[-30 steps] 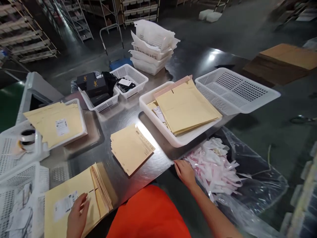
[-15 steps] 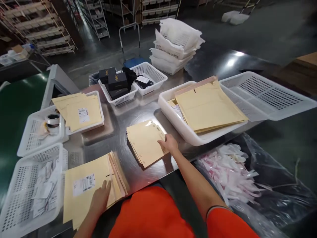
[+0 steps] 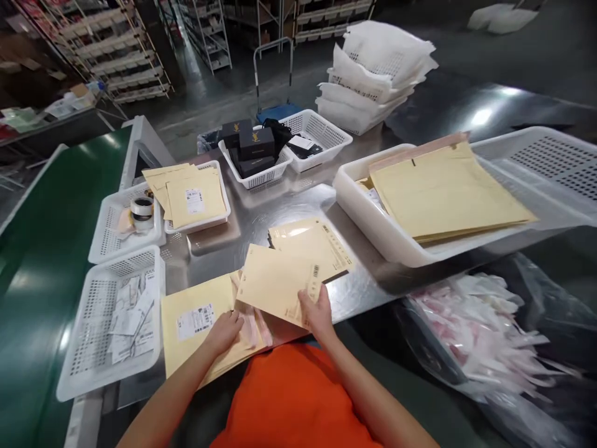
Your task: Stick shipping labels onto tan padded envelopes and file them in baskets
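My right hand (image 3: 318,311) grips a flat tan printed packet (image 3: 275,283) by its near right edge, thumb on top. The packet is lifted and tilted, with its left corner over the open end of a yellow mailing envelope (image 3: 209,295). That envelope bears a white label (image 3: 194,320) and lies on top of a pile of envelopes. My left hand (image 3: 226,333) has its fingers curled on the envelope's edge near the pinkish flap strips (image 3: 254,330). Behind the held packet, a stack of similar tan packets (image 3: 321,242) rests on the metal table (image 3: 298,199).
A white basket with paper slips (image 3: 77,367), one with tape rolls (image 3: 100,239) and one with envelopes (image 3: 226,205) stand left. Black boxes (image 3: 256,143) sit in a basket behind. A lidded white bin (image 3: 359,218) holds envelopes on the right, above a bag of scraps (image 3: 485,330).
My right hand has lifted a packet off the stack and brought it left to the envelope. My left hand's fingers have closed at the envelope's open end. The view has shifted left.
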Motion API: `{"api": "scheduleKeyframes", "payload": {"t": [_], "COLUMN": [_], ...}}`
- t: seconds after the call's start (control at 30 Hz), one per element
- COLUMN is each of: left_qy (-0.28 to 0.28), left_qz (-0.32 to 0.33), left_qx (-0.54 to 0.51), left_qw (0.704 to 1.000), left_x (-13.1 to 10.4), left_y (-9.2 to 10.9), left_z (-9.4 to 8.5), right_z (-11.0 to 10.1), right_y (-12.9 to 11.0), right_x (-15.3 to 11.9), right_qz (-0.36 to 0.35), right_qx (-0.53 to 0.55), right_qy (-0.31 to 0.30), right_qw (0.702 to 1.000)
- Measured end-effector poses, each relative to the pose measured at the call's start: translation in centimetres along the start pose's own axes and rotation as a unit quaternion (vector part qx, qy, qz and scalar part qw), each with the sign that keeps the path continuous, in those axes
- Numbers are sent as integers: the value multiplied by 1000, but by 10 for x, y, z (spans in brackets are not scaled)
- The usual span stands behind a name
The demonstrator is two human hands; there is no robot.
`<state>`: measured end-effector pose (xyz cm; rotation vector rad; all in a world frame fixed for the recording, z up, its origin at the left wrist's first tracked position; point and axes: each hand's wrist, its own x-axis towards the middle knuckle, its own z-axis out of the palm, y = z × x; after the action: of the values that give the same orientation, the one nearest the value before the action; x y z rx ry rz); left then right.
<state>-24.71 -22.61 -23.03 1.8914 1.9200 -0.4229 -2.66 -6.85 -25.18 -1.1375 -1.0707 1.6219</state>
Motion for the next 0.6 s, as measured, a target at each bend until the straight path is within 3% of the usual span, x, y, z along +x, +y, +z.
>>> {"api": "scheduleKeyframes", "payload": {"t": [0.1,0.2,0.3,0.37,0.5,0.6], "left_qy": [30,52,59,65,86,102], "left_qz": [-4,6,42,70,96,78], "left_qx": [-19,-46,-86,-119,-172,-207], "left_qw": [999,998,994,988,977,970], "left_x": [-6,-11,-14,-12,-2,1], "left_y": [-2,1,16,30,49,54], "left_z": [-4,-4,-1,-2,-21,-39], "right_z": [22,7,-11,-9,26,54], "right_y": [-2,-8,-9,-5,6,6], "right_x": [-6,-5,-1,-2,-11,-16], "right_qz": [-10,7,70,108,176,250], "right_qx": [-40,-62,-74,-77,-32,-42], "right_qy": [-50,-113,-187,-221,-262,-365], "right_qw": [998,992,977,966,948,896]}}
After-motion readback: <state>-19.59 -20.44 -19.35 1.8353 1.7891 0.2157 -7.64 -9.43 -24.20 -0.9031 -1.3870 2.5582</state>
